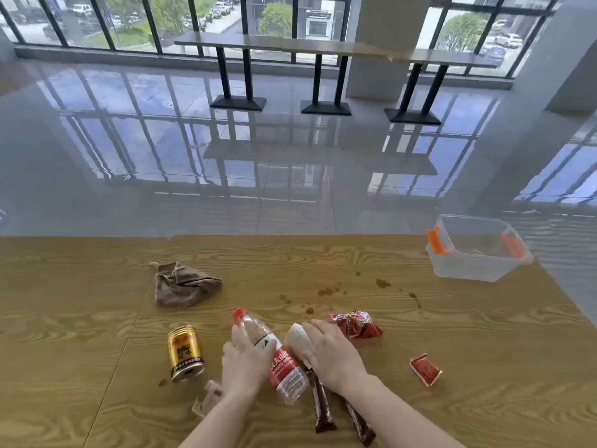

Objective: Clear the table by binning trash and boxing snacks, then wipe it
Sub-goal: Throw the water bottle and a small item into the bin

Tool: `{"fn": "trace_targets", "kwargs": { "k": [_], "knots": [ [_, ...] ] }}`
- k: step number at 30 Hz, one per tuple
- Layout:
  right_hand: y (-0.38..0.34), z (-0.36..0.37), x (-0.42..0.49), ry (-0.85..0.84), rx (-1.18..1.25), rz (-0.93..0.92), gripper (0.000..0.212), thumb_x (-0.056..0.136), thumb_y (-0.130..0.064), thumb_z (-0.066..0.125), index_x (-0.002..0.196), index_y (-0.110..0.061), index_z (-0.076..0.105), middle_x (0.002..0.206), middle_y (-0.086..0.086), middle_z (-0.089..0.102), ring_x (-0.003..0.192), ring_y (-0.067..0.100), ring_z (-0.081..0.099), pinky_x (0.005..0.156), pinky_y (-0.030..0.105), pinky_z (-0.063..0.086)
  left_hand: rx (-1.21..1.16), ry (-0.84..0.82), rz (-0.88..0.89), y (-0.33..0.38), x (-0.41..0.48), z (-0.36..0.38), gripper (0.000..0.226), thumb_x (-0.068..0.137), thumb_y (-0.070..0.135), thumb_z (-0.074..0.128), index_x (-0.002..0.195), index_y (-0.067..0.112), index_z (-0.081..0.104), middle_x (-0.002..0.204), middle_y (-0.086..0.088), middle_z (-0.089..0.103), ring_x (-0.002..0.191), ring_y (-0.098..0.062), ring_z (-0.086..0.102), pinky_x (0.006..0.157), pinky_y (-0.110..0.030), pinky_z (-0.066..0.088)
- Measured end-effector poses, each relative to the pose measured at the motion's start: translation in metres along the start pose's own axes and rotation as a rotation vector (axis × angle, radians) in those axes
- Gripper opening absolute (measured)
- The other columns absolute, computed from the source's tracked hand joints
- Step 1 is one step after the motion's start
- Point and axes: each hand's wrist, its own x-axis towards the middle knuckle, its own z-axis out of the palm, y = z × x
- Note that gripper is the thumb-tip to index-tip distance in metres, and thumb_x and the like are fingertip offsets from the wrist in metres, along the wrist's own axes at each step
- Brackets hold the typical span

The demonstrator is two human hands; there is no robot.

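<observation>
My left hand [242, 360] grips a clear plastic bottle [284, 373] with a red cap and red label, lying tilted on the wooden table [484, 334]. My right hand [332, 350] rests over a crumpled white paper cup [298, 339] lying on its side. Two dark snack bars [323, 405] lie between my forearms. A gold can [185, 354] stands left of the bottle. A red crumpled wrapper [357, 324] and a small red packet [425, 369] lie to the right. A brown cloth [184, 284] sits bunched at the back left.
A clear plastic box [478, 250] with orange clips stands open at the table's far right corner. Brown spill stains [326, 291] dot the table's middle. A small clear plastic piece [206, 399] lies by my left wrist. Beyond the table are shiny floor and a long bar table.
</observation>
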Motion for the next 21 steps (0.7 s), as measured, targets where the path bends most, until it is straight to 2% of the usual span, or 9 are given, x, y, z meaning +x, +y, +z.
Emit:
{"fn": "trace_targets", "kwargs": {
  "k": [3,7,11,15,18,21],
  "knots": [
    [-0.006,0.008,0.013,-0.019,-0.037,0.027,0.061,0.098,-0.026,0.058,0.152,-0.019,0.03,0.157,0.006,0.033,0.146,0.024,0.025,0.12,0.034,0.022,-0.063,-0.031,-0.072,0.004,0.007,0.009,0.105,0.082,0.063,0.061,0.153,0.014,0.002,0.144,-0.023,0.038,0.13,-0.037,0.042,0.103,-0.046,0.039],
    [-0.011,0.015,0.021,-0.045,-0.147,0.007,0.055,0.094,-0.017,0.061,0.144,-0.014,0.037,0.147,0.01,0.043,0.137,0.028,0.036,0.113,0.035,0.029,-0.092,-0.076,-0.116,0.001,0.011,0.023,0.111,0.078,0.063,0.065,0.152,0.018,-0.004,0.141,-0.023,0.04,0.126,-0.038,0.046,0.099,-0.047,0.043],
    [-0.007,0.019,0.027,-0.086,-0.181,0.058,0.054,0.092,-0.013,0.062,0.141,-0.015,0.038,0.143,0.012,0.046,0.13,0.031,0.04,0.108,0.036,0.035,-0.162,-0.1,-0.129,0.001,0.015,0.031,0.111,0.078,0.053,0.068,0.153,0.016,-0.006,0.142,-0.022,0.043,0.125,-0.037,0.047,0.097,-0.045,0.042],
    [-0.001,0.025,0.03,-0.09,-0.167,0.113,0.069,0.09,-0.008,0.059,0.15,-0.018,0.026,0.143,0.013,0.043,0.128,0.032,0.036,0.107,0.038,0.038,-0.228,-0.108,-0.117,0.0,0.021,0.031,0.108,0.077,0.039,0.073,0.153,0.021,0.0,0.135,-0.021,0.047,0.117,-0.036,0.051,0.095,-0.046,0.047],
    [0.003,0.025,0.031,-0.049,-0.195,0.109,0.077,0.089,-0.015,0.061,0.154,-0.018,0.019,0.138,0.014,0.044,0.126,0.033,0.036,0.109,0.037,0.034,-0.251,-0.085,-0.075,-0.003,0.028,0.024,0.103,0.078,0.034,0.074,0.154,0.024,0.005,0.132,-0.02,0.048,0.102,-0.03,0.056,0.085,-0.045,0.052],
    [0.005,0.019,0.025,0.042,-0.1,0.131,0.07,0.086,-0.016,0.06,0.149,-0.019,0.029,0.131,0.012,0.047,0.121,0.03,0.037,0.104,0.033,0.035,-0.256,-0.06,0.004,-0.005,0.032,0.017,0.103,0.077,0.034,0.074,0.154,0.025,0.006,0.129,-0.015,0.05,0.088,-0.018,0.047,0.069,-0.035,0.043]
  ]
}}
